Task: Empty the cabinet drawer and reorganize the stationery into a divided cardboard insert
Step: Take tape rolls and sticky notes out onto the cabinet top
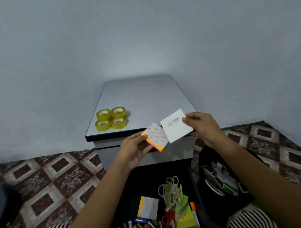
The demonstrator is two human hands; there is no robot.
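My left hand [135, 151] grips an orange sticky-note pad [155, 138] with a printed wrapper, raised in front of the cabinet. My right hand [201, 125] pinches a white sticky-note pad [176, 125] by its right edge, just right of the orange one; the two pads overlap slightly. Below, the open drawer [195, 182] holds another orange pad [147, 206], several scissors [171, 194], yellow-green notes [187, 218] and several batteries [137, 227]. No cardboard insert shows.
Several yellow tape rolls [111, 118] sit on the grey cabinet top [144, 99] at its front left. A black bag [223, 184] with mixed items lies right of the drawer. Patterned floor tiles [48, 186] spread on both sides; striped trouser knees show at the bottom.
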